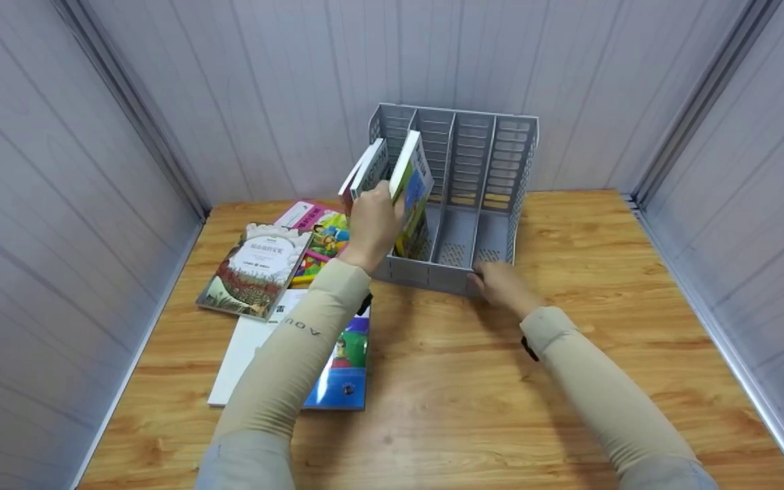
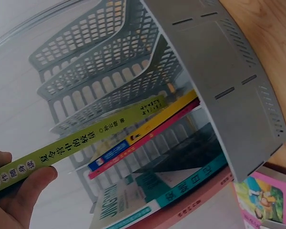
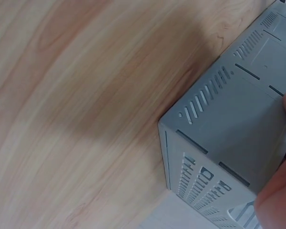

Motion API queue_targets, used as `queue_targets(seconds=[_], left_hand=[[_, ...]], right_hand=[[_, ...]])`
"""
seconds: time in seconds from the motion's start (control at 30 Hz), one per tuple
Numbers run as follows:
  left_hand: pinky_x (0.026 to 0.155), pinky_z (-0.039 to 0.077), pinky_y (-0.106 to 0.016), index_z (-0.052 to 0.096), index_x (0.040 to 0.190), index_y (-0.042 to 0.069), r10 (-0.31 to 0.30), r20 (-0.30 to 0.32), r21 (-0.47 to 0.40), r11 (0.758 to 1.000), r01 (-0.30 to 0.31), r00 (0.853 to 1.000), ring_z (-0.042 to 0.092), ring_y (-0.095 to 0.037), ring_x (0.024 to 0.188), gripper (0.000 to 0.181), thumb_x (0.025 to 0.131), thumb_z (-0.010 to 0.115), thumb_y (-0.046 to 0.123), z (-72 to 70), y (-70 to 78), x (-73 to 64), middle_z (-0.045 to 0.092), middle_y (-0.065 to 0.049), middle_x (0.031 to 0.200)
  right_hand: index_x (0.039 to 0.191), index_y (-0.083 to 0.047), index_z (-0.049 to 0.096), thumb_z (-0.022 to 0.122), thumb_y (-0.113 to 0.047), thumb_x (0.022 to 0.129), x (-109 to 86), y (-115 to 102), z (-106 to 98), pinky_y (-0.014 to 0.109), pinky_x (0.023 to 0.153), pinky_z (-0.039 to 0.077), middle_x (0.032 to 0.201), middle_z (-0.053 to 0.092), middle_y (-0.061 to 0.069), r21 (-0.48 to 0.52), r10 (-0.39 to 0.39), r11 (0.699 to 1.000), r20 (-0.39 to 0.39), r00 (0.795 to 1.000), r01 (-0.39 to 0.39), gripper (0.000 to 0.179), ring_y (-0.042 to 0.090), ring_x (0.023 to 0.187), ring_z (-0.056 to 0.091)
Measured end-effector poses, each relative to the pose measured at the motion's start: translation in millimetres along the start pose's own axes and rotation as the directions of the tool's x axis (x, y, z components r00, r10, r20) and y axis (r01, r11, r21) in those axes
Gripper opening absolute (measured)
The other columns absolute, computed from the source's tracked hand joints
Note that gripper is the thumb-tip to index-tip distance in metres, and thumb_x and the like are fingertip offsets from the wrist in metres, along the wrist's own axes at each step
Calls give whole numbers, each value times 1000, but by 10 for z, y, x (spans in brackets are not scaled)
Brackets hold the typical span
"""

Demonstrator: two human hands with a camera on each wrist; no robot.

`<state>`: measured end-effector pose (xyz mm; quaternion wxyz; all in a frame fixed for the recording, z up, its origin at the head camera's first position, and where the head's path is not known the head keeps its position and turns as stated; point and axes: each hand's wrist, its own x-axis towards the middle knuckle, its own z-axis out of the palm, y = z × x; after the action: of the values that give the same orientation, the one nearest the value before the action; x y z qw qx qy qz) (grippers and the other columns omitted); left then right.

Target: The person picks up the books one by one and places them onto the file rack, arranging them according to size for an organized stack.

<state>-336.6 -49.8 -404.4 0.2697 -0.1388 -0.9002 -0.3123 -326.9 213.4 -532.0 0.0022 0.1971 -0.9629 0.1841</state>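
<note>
My left hand point(image 1: 373, 224) pinches a slim book with a green spine point(image 2: 81, 138) between thumb and fingers. The book stands tilted over the second compartment from the left of a grey desktop file organizer point(image 1: 450, 272). Beside it, in the left wrist view, leans a yellow and pink book point(image 2: 157, 123). The leftmost compartment has a teal-and-white book point(image 2: 133, 198) and a red-spined book point(image 2: 195, 206). At the organizer's front right, my right hand point(image 1: 504, 287) grips the front rim, with the front panel point(image 3: 238, 124) close below its fingers.
Left of the organizer lie a pink-edged picture book point(image 1: 327, 231), a book with a flowery cover point(image 1: 249, 269), a white book point(image 1: 232, 367) and a blue glossy book point(image 1: 337, 388). Panelled walls point(image 1: 283, 88) enclose the wooden table point(image 1: 446, 408) at the back and sides.
</note>
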Motion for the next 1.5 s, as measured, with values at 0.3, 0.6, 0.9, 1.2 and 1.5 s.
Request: queue_targets(seconds=[0.3, 0.6, 0.9, 1.2, 1.5], left_hand=[[71, 65, -57, 71, 100, -8, 25, 39, 133, 991, -30, 999, 79, -47, 83, 22, 106, 66, 13, 334, -46, -8, 78, -30, 93], [71, 64, -55, 72, 100, -6, -54, 109, 160, 986, 36, 993, 80, -43, 84, 18, 105, 65, 10, 543, -27, 13, 79, -26, 92], [76, 66, -54, 74, 104, -6, -89, 198, 219, 975, 45, 976, 81, -42, 90, 21, 107, 62, 11, 691, -27, -10, 80, -26, 98], [78, 67, -51, 72, 109, -5, -78, 176, 294, 956, 23, 981, 82, -38, 90, 18, 107, 59, 7, 750, 19, 81, 81, -24, 100], [63, 65, -37, 67, 121, -3, 183, 41, 558, 812, -175, 982, 78, -27, 81, 19, 107, 55, 2, 836, -6, 89, 76, -15, 101]], right_hand=[[84, -6, 59, 60, -18, 111, 7, 6, 29, 52, 74, 52, 79, 65, 13, -12, -10, 1000, -23, 1000, 10, 30, 31, 77, 63], [83, -6, 58, 62, -17, 110, 0, 8, 22, 54, 77, 53, 81, 67, 15, -10, -1, 1000, -40, 999, 1, 29, 35, 80, 66], [84, -6, 57, 62, -18, 110, -3, 6, 30, 54, 76, 53, 80, 64, 13, -2, -3, 1000, -47, 999, 3, 29, 33, 78, 63], [83, -6, 57, 63, -18, 110, -20, 17, 39, 54, 74, 53, 79, 63, 13, -11, -11, 1000, -59, 998, 11, 30, 32, 77, 63], [84, -5, 58, 63, -19, 110, -21, 3, 32, 57, 78, 56, 82, 67, 16, -33, -3, 999, -56, 998, 1, 30, 38, 83, 69]])
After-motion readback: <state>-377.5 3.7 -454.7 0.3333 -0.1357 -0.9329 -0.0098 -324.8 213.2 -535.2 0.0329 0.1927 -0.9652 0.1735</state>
